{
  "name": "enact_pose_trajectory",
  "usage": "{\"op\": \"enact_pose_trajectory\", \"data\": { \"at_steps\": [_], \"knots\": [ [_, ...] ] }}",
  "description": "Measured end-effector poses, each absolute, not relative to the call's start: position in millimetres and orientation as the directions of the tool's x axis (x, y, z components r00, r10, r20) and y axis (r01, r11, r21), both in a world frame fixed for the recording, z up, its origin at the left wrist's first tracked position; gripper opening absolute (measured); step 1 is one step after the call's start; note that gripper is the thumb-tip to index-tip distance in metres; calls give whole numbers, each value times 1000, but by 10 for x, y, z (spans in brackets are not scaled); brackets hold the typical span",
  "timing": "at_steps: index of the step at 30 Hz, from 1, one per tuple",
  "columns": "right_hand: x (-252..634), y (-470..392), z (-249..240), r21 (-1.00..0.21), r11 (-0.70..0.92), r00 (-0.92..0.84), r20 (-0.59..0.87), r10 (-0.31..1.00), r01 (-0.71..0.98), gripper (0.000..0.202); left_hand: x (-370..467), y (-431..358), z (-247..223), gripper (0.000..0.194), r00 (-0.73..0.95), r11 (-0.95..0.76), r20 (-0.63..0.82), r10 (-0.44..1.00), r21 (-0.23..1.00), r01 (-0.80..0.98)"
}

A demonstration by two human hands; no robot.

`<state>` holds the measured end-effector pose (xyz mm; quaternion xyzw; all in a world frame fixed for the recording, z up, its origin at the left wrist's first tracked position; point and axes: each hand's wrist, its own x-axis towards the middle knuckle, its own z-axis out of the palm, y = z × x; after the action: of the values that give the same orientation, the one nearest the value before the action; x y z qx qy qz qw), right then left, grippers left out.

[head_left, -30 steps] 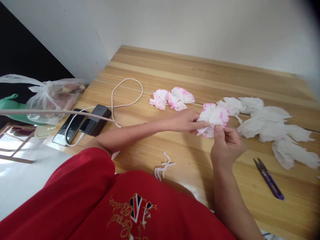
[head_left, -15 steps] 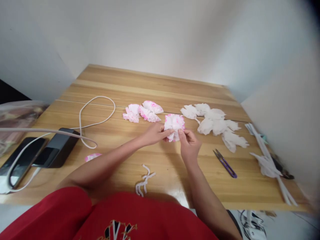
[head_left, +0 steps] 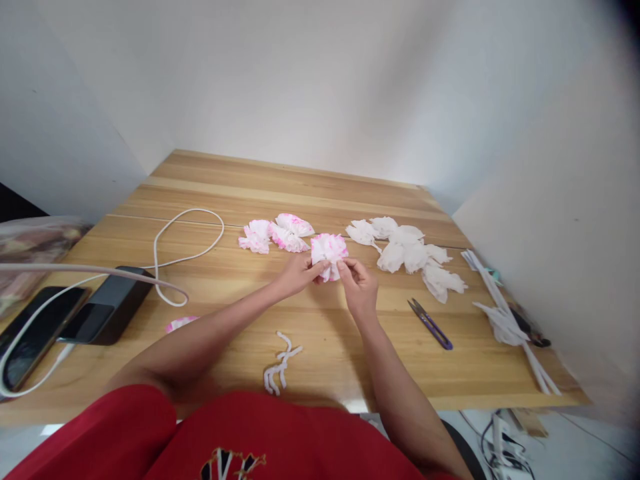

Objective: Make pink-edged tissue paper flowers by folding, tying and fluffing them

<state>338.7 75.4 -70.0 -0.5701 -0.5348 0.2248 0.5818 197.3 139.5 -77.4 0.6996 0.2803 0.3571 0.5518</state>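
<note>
A ruffled white paper flower with pink edges (head_left: 329, 250) is held up between both hands, above the middle of the wooden table (head_left: 300, 180). My left hand (head_left: 300, 272) pinches its lower left side. On the lower right side, the thumb and fingers of my right hand (head_left: 358, 283) grip the paper. Other pink-edged flowers (head_left: 291, 232) lie just beyond my left hand. Several plain white paper bunches (head_left: 407, 247) rest to the right. Short white fuzzy strips (head_left: 281, 363) lie near the front edge.
Purple-handled snips (head_left: 431, 325) lie right of my right hand. At the far right are long white strips (head_left: 510, 313). A dark box (head_left: 113, 307), a phone (head_left: 43, 327) and a white cable (head_left: 187, 257) occupy the left side. A pink-and-white piece (head_left: 181, 323) is beside my left forearm.
The whole view has shifted, so the table's things appear further left. Both hands still grip the flower, which looks slightly fuller and more pink at the top.
</note>
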Motion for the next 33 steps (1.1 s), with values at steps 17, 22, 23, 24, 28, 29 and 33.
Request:
{"op": "enact_pose_trajectory", "data": {
  "at_steps": [17,22,23,24,28,29,33],
  "knots": [
    [3397,823,-830,-976,184,317,213,924,118,22,1842,1424,-735,50,633,-97,82,770,995,-11],
    [3373,774,-833,-868,282,246,403,882,409,17,1851,1446,-769,56,562,-201,157,812,980,15],
    [3370,770,-839,-839,294,227,430,874,459,15,1856,1452,-787,57,541,-214,172,823,977,14],
    [3367,767,-846,-810,302,217,456,863,503,13,1862,1455,-806,57,519,-224,184,835,975,15],
    [3363,766,-858,-759,307,254,522,814,574,46,1877,1433,-858,57,452,-305,231,861,947,97],
    [3363,767,-856,-765,306,260,519,814,568,57,1877,1421,-865,57,453,-341,248,857,930,136],
    [3370,779,-849,-771,302,252,507,824,561,70,1875,1372,-884,58,525,-499,289,800,806,318]
  ]
}}
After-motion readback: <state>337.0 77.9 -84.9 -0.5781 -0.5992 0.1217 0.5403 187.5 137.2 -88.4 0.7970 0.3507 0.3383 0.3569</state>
